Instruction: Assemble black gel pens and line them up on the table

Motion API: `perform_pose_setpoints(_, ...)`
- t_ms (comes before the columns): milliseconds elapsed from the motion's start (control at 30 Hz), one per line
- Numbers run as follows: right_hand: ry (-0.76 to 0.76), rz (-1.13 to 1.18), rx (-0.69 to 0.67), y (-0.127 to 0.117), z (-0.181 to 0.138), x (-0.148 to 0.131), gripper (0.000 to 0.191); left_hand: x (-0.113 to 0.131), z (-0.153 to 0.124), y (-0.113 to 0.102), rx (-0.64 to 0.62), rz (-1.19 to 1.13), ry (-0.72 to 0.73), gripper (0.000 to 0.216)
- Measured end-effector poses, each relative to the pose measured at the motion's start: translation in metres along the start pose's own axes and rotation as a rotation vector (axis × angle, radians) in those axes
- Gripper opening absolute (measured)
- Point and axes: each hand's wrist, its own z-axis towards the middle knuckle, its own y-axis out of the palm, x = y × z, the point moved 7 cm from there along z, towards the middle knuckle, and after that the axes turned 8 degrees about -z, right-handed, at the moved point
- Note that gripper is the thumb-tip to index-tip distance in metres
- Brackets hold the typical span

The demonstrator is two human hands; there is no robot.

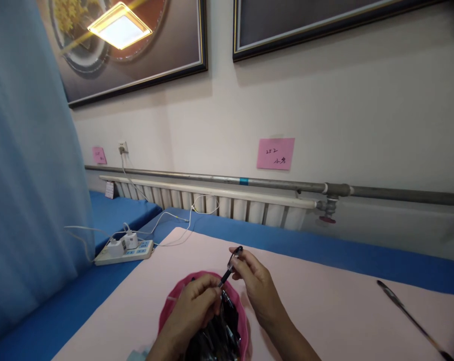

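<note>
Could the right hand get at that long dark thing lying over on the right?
Probably yes: only pink sheet seems to lie between the right hand and the long dark thing, though that hand now holds a pen.

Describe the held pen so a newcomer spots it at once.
On the blue surface, a pale pink sheet carries a scalloped magenta bowl. Near the bowl's far rim, the left hand and right hand pinch a slim black pen, slanted up toward the right hand. Unlike the dark, glossy items lying in the bowl, it is held between both hands.
</note>
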Motion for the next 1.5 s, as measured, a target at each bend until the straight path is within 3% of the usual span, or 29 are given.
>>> perform_pose_setpoints(467,0.038,0.071,-0.122,0.012,0.003,0.014,0.022,-0.008,0.003,-0.001,0.014,-0.137,-0.024,0.019)
perform_pose_setpoints(1267,0.156,0.118,-0.217,0.027,-0.001,0.033,0.026,-0.013,0.007,0.0,0.005,-0.174,-0.04,0.02)
perform_pose_setpoints(1500,0.172,0.161,-0.294,0.042,-0.008,0.038,0.03,-0.01,0.008,0.002,0.029,-0.202,0.006,0.021)
